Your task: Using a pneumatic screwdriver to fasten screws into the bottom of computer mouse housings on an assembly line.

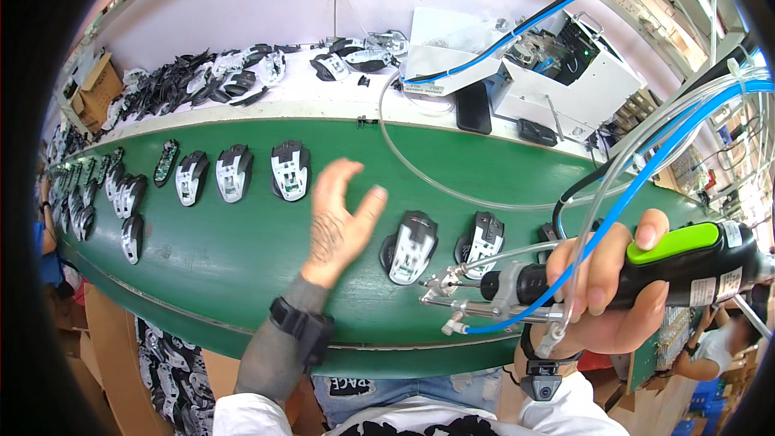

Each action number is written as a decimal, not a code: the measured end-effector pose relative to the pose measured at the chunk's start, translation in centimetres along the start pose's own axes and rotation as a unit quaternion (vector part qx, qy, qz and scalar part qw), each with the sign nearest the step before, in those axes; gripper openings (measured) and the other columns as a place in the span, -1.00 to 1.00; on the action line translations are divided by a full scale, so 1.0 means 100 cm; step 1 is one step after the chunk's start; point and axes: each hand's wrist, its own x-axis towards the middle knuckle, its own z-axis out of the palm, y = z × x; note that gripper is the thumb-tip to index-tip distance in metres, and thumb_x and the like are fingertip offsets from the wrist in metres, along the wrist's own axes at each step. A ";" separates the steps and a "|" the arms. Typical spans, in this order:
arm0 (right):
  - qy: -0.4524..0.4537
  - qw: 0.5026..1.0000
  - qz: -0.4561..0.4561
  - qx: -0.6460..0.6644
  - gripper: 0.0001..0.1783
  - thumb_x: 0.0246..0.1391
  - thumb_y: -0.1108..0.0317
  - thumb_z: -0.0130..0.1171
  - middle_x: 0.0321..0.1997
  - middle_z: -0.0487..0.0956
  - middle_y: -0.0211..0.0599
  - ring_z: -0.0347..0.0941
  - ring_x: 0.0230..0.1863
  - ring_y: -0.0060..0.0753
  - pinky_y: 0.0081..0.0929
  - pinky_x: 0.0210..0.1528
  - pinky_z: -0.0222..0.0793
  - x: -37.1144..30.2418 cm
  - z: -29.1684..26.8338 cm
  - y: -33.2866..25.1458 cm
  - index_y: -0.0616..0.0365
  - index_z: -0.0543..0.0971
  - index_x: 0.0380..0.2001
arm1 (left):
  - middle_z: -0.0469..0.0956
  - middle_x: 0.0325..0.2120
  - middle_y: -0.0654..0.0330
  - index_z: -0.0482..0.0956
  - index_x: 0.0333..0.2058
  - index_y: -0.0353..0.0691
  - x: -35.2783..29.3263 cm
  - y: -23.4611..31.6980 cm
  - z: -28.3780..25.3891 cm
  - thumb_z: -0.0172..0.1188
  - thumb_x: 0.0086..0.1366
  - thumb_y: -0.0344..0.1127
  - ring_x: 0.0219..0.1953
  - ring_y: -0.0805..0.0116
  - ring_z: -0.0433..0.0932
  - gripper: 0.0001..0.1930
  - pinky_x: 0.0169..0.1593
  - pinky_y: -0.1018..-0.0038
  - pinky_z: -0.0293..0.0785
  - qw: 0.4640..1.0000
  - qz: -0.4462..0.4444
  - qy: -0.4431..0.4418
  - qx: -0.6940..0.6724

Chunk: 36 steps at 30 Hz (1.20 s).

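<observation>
My right hand (601,287) is wrapped round a black power screwdriver (694,278) with a green lever, a blue hose and clear tubing. Its metal tip points left, close to a black-and-white computer mouse body (485,241) on the green conveyor belt (363,327). My left hand (343,214) hovers over the belt with its fingers apart and nothing in them. It is between one mouse body (291,171) up and to its left and another mouse body (413,248) at its right. The mouse part beyond the screwdriver is mostly hidden.
More mouse bodies (234,173) line the belt's left side. Along the back, a white shelf (323,93) bears piles of black shells (173,81), a black phone (473,107) and a white screw-feeding machine (541,93). Clear tubing (436,182) loops across the belt. Other people sit at both ends.
</observation>
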 end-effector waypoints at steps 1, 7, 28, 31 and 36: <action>0.015 1.000 -0.006 0.004 -0.63 0.17 0.09 -0.11 -0.66 0.31 -0.53 0.22 -0.75 -0.64 -0.56 -0.50 0.27 0.001 -0.002 -0.006 0.09 0.15 -0.13 | 0.32 -0.05 -0.05 0.37 -0.10 -0.25 0.013 -0.016 -0.009 0.22 0.04 -0.25 0.04 -0.02 0.27 -0.56 0.11 0.17 0.18 0.995 0.020 0.042 0.092; 0.009 1.000 0.004 0.025 -0.65 0.16 0.10 -0.11 -0.63 0.33 -0.48 0.23 -0.75 -0.61 -0.63 -0.62 0.16 0.004 0.004 -0.001 0.10 0.16 -0.15 | 0.24 0.00 0.00 0.36 -0.06 -0.13 0.010 -0.081 -0.041 0.27 -0.04 -0.15 0.01 -0.08 0.25 -0.47 0.08 0.15 0.19 0.958 -0.030 0.044 0.281; 0.129 0.984 -0.114 0.052 -0.60 0.13 0.01 -0.06 -0.61 0.31 -0.46 0.25 -0.69 -0.55 -0.47 -0.48 0.22 0.002 -0.008 0.004 0.01 0.18 -0.12 | 0.41 -0.12 0.01 0.16 0.15 -0.20 -0.036 0.053 -0.001 -0.07 0.22 -0.20 -0.22 0.20 0.51 -0.48 -0.17 0.32 0.52 0.544 -0.434 -0.174 -0.697; 0.106 0.985 -0.126 0.045 -0.60 0.13 0.03 -0.04 -0.61 0.33 -0.45 0.29 -0.70 -0.54 -0.46 -0.48 0.22 -0.001 -0.012 0.003 0.01 0.17 -0.11 | 0.40 -0.11 0.00 0.14 0.16 -0.20 -0.039 0.056 0.001 -0.07 0.23 -0.19 -0.21 0.18 0.50 -0.47 -0.16 0.27 0.52 0.534 -0.428 -0.180 -0.706; 0.103 0.986 -0.128 0.027 -0.59 0.11 0.04 -0.01 -0.61 0.35 -0.42 0.31 -0.70 -0.53 -0.43 -0.46 0.26 -0.001 -0.013 0.003 0.02 0.17 -0.13 | 0.37 -0.07 0.00 0.12 0.17 -0.16 -0.044 0.054 0.002 -0.08 0.23 -0.20 -0.19 0.17 0.50 -0.47 -0.13 0.20 0.51 0.504 -0.435 -0.176 -0.725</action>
